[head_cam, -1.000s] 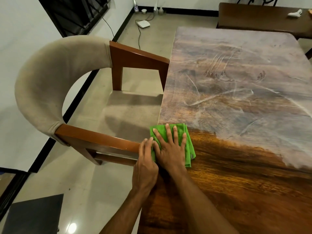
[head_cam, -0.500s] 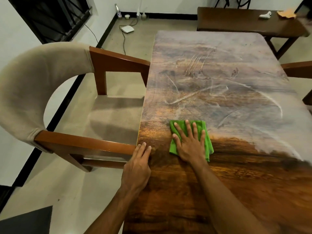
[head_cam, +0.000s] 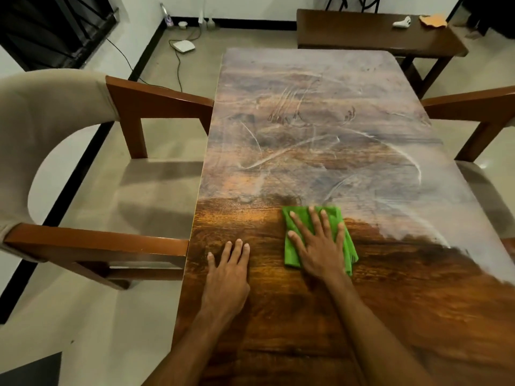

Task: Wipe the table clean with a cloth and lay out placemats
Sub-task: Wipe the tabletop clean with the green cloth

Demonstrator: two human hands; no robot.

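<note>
A long wooden worktop (head_cam: 320, 129) is showing dust beyond a clean near strip as the right hand (head_cam: 317, 246), fingers spread flat, is sliding the green cloth (head_cam: 292, 246) rightward from the left edge, left hand (head_cam: 227, 271) resting flat beside it.

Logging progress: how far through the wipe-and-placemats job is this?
Early. Done: the near strip of the table shows clean dark wood. In hand: right hand presses the green cloth flat at the dust line; left hand rests flat beside it. Left: the dusty far half, and placemats; none visible.
</note>
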